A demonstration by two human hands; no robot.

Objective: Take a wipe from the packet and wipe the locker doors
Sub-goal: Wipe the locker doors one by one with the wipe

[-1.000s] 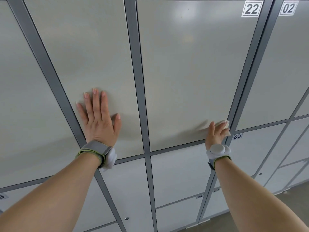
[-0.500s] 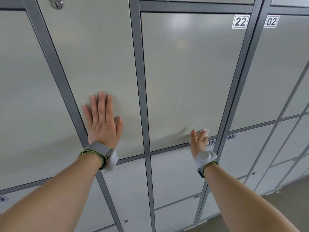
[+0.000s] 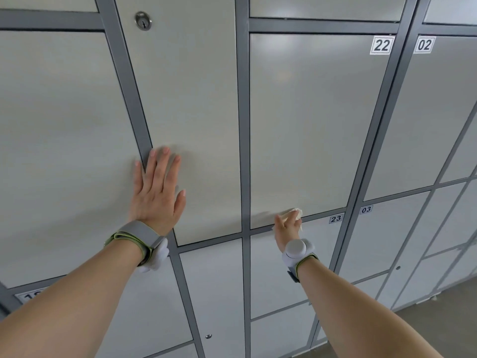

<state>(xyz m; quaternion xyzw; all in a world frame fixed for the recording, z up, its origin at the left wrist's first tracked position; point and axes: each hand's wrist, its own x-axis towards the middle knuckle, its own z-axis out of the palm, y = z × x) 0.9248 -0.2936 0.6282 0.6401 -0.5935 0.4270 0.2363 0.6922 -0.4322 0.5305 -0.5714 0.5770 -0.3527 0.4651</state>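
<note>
**My right hand (image 3: 287, 226) gripping the wipe (image 3: 294, 212) at the foot of the door (image 3: 309, 125) marked 22.**

My fingers curl round the crumpled white wipe and press it to the door's bottom edge. The door rises above my grip, tall and narrow, its long axis upright, so I judge the coming strokes run upward. Its face is smooth, pale and faintly glossy. Left of the grip, beyond a grey upright (image 3: 245, 151), my left hand (image 3: 154, 192) lies flat with straight fingers on the neighbouring door (image 3: 201, 99), holding nothing.

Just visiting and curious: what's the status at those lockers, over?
Left hand flat against the neighbouring door. Right hand holds wipe at bottom edge of door 22. Nothing blocking.
</note>
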